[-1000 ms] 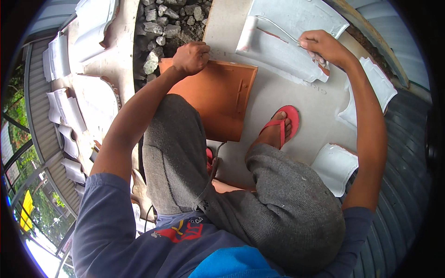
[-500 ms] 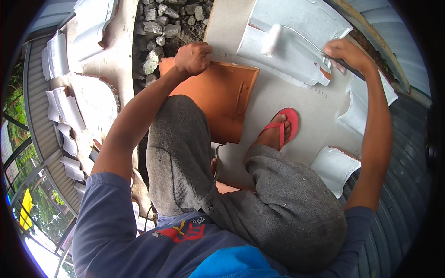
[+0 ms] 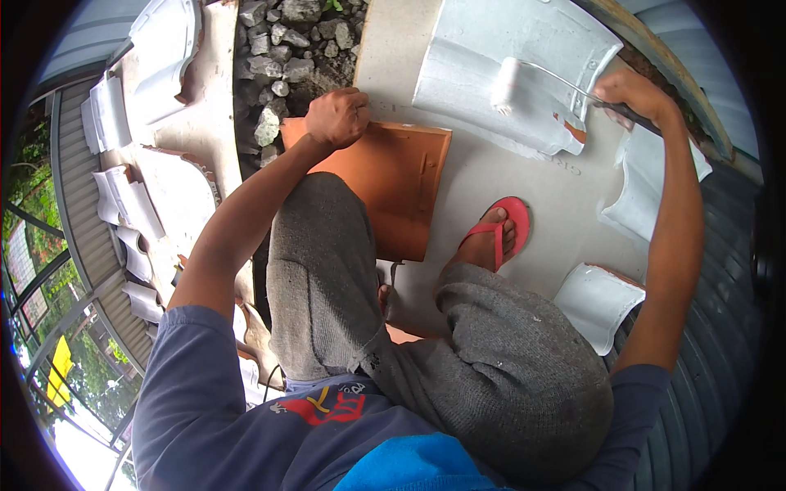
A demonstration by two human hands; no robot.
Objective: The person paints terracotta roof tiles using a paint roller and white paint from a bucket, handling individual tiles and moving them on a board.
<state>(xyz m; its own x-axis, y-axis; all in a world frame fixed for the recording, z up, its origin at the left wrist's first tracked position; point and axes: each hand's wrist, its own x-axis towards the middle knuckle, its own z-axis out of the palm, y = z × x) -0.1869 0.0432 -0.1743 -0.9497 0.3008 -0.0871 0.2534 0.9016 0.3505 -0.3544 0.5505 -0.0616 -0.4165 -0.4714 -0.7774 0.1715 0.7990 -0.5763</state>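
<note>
My right hand (image 3: 632, 95) is closed round the dark handle of a paint roller (image 3: 505, 85). The roller's white sleeve lies over a broad roof tile (image 3: 463, 61) coated in pale grey-white, with a bare orange patch at its lower right corner. Left of it my left hand (image 3: 338, 119) is a closed fist at the upper edge of an unpainted orange roof tile (image 3: 401, 184). Its fingertips are hidden, so whether it grips that edge I cannot tell. My left knee covers part of the orange tile.
Coated tile pieces (image 3: 600, 303) lie at my right, beside dark corrugated sheeting (image 3: 696, 344). Grey rubble (image 3: 286, 65) fills a strip at the far left. More coated tiles (image 3: 168, 49) stand on the pale boards beyond it. My foot in a red flip-flop (image 3: 514, 225) rests between tiles.
The roller has moved right across the coated tile, and my right hand has shifted right with it. My left hand stays by the orange tile's upper edge. The whole view has tilted slightly.
</note>
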